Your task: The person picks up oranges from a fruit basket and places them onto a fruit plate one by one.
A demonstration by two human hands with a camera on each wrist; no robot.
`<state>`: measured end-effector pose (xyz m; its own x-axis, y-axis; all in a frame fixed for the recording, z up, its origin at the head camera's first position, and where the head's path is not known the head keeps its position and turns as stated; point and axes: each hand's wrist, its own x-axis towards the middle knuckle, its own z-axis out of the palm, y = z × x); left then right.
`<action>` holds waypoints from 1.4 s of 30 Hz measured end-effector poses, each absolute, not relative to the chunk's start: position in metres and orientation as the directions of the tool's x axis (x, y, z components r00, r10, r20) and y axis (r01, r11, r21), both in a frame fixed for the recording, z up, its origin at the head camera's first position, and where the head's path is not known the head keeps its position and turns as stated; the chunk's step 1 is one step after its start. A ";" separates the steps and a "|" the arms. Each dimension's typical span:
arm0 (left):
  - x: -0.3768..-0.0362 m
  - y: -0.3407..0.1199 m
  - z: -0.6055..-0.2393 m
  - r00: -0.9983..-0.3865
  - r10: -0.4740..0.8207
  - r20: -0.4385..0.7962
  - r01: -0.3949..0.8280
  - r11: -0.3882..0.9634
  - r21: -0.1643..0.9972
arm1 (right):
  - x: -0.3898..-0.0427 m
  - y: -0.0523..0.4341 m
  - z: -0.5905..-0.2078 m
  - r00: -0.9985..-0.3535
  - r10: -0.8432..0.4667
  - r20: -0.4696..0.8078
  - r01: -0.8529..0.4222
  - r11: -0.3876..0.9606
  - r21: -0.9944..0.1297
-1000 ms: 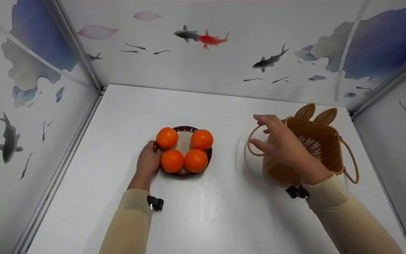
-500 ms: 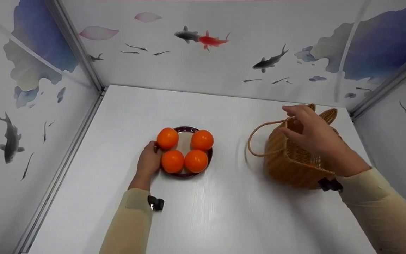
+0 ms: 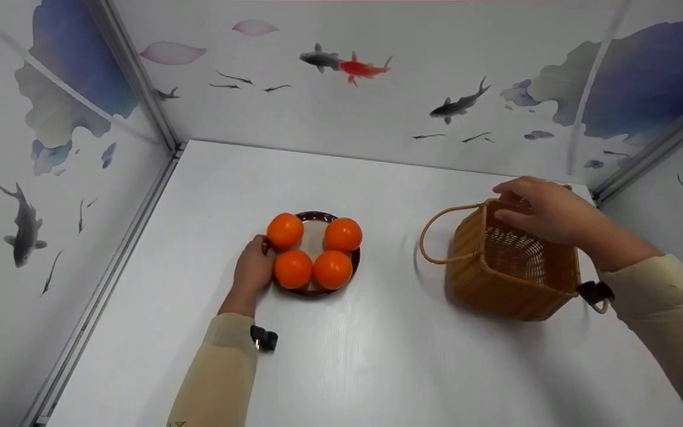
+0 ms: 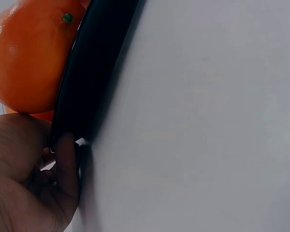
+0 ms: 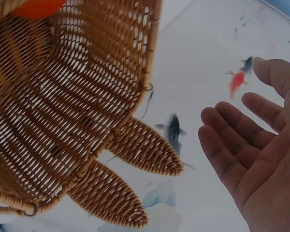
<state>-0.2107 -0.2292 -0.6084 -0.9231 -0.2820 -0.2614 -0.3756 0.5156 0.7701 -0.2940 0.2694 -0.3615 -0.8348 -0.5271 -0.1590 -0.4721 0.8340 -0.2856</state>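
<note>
My left hand (image 3: 252, 267) pinches the left rim of a dark-edged plate (image 3: 316, 216) in the head view. Several oranges (image 3: 343, 235) lie on that plate. In the left wrist view, the thumb and fingers (image 4: 66, 164) hold the plate's dark rim (image 4: 89, 72), close to an orange (image 4: 31, 53). Over the back of a wicker basket (image 3: 495, 290) is my right hand (image 3: 555, 213), holding nothing. The right wrist view shows its fingers (image 5: 227, 150) spread apart and relaxed, beside the basket's ear-shaped flaps (image 5: 145, 147). Orange patches (image 5: 38, 7) appear at that view's upper left, largely cut off.
A white table (image 3: 365, 356) carries both plate and basket. Walls with painted fish (image 3: 365, 68) enclose it at the back and sides. The basket's left handle loop (image 3: 430, 237) sticks out towards the plate.
My right hand has moved right, from above the basket's left handle to over its back right side. The left hand stays at the plate, and the oranges keep their places on it.
</note>
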 end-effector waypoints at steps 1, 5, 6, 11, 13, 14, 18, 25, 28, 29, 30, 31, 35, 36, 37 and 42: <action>-0.211 -0.228 -0.609 -0.923 -0.284 -0.260 -0.375 0.515 0.771 | -0.297 0.272 -0.362 -0.830 -0.528 -0.180 -0.475 0.837 -0.271; -0.213 -0.224 -0.609 -0.923 -0.288 -0.254 -0.373 0.513 0.773 | -0.309 0.279 -0.367 -0.794 -0.555 -0.249 -0.510 0.830 -0.223; -0.213 -0.224 -0.609 -0.923 -0.290 -0.254 -0.374 0.514 0.772 | -0.312 0.281 -0.370 -0.783 -0.557 -0.277 -0.514 0.830 -0.215; -0.214 -0.224 -0.609 -0.922 -0.293 -0.254 -0.375 0.508 0.776 | -0.323 0.288 -0.386 -0.712 -0.551 -0.435 -0.519 0.831 -0.203; -0.215 -0.224 -0.608 -0.922 -0.292 -0.255 -0.375 0.507 0.776 | -0.326 0.289 -0.393 -0.688 -0.530 -0.495 -0.493 0.843 -0.218; -0.215 -0.224 -0.608 -0.922 -0.291 -0.256 -0.375 0.507 0.776 | -0.327 0.288 -0.397 -0.678 -0.520 -0.520 -0.478 0.849 -0.226; -0.215 -0.225 -0.610 -0.924 -0.290 -0.250 -0.372 0.522 0.768 | -0.331 0.286 -0.410 -0.634 -0.492 -0.597 -0.440 0.864 -0.244; -0.217 -0.224 -0.611 -0.919 -0.296 -0.261 -0.383 0.513 0.768 | -0.333 0.285 -0.430 -0.553 -0.411 -0.724 -0.295 0.910 -0.291; -0.218 -0.223 -0.611 -0.919 -0.294 -0.263 -0.384 0.515 0.766 | -0.333 0.288 -0.437 -0.546 -0.354 -0.760 -0.223 0.935 -0.275; -0.218 -0.223 -0.611 -0.920 -0.293 -0.262 -0.382 0.516 0.766 | -0.333 0.289 -0.439 -0.546 -0.338 -0.767 -0.202 0.941 -0.271; -0.218 -0.223 -0.611 -0.920 -0.291 -0.261 -0.381 0.518 0.766 | -0.333 0.290 -0.441 -0.540 -0.333 -0.773 -0.194 0.943 -0.271; -0.218 -0.223 -0.610 -0.922 -0.290 -0.259 -0.378 0.521 0.765 | -0.334 0.290 -0.442 -0.536 -0.327 -0.779 -0.188 0.945 -0.267; -0.217 -0.223 -0.609 -0.927 -0.284 -0.243 -0.364 0.533 0.764 | -0.337 0.288 -0.449 -0.504 -0.360 -0.785 -0.217 0.933 -0.289; -0.217 -0.224 -0.609 -0.928 -0.286 -0.239 -0.362 0.535 0.763 | -0.338 0.287 -0.450 -0.495 -0.372 -0.786 -0.235 0.928 -0.291; -0.217 -0.224 -0.609 -0.928 -0.287 -0.237 -0.360 0.536 0.764 | -0.340 0.286 -0.451 -0.486 -0.377 -0.788 -0.242 0.925 -0.293; -0.217 -0.223 -0.610 -0.927 -0.291 -0.238 -0.363 0.523 0.771 | -0.344 0.283 -0.454 -0.478 -0.349 -0.806 -0.230 0.935 -0.268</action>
